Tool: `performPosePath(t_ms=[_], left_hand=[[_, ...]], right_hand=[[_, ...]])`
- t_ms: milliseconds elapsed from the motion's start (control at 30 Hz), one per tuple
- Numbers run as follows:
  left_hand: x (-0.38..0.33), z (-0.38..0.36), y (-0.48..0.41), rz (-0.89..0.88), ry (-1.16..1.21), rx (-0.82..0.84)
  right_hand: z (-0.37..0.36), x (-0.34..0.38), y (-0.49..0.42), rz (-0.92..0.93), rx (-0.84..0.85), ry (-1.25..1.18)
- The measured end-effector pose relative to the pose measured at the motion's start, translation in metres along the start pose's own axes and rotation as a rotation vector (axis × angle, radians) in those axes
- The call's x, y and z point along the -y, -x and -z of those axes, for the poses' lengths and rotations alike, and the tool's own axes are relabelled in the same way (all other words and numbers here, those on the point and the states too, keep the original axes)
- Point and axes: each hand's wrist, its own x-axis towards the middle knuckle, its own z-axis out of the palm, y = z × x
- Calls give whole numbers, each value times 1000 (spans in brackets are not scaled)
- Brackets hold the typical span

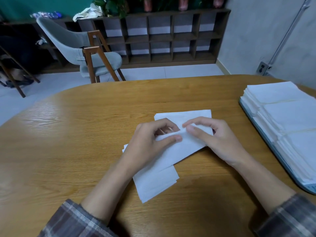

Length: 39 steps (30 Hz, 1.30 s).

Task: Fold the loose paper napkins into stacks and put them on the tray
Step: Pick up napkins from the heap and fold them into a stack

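From the head view, a grey upholstered chair (68, 41) with wooden legs stands on the pale floor beyond the bench (68, 142). Behind it a dark wooden shelf unit (160, 36) of open cubbies runs along the wall, with potted plants (112, 6) and a crumpled cloth on top. A wall socket (262, 67) sits low on the grey wall to the right.

At the bench's right edge lies a blue-grey tray (309, 188). It carries folded napkin stacks (287, 117) set close side by side in rows, so that only its near rim shows.

The loose napkins are at the middle of the bench, well apart from the tray. They are white, thin and slightly crooked over one another. The top napkin (184, 151) lies slantwise with its far edge lifted into a soft ridge. A lower napkin (157, 182) juts out towards the person from under it, and more white paper shows beyond the fingers.

Both hands cover the centre of the pile. The left hand (150, 142) pinches the lifted ridge between thumb and curled fingers. The right hand (215, 137) pinches the same ridge just beside it, thumb against forefinger. The left forearm crosses the lower napkin's left edge. Plaid sleeves (77, 219) show at the wrists.
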Motion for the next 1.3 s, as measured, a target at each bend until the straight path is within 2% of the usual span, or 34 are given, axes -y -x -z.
performPosePath(t_ms=[167,333,467,633,867,967,1033,1100,1167,1233,1300], left_hand=[[-5,2,-1,-35,-12,-81],[0,16,-6,87,138,-150],[-7,13,-6,147,284,-186],[-7,9,-5,160,323,-182],[-8,9,-4,168,305,-192],[-2,5,-4,137,188,-260],[-1,3,-5,145,117,-296],[-6,3,-4,220,193,-256],[-12,6,-4,286,359,-129],[-15,8,-2,309,480,-12],[-17,8,-1,288,508,8]], right_hand=[[0,0,0,-16,-23,-53],[2,5,-1,-68,-154,-144],[1,8,-1,-82,-103,-201],[-5,8,1,-79,-56,-185],[-6,6,1,-46,-49,-192],[-5,5,0,-5,-74,-182],[-3,5,-1,14,-85,-267],[1,6,-2,7,-95,-432],[3,8,-2,-9,-93,-542],[2,7,-2,-12,-92,-534],[1,5,-2,-11,-101,-451]])
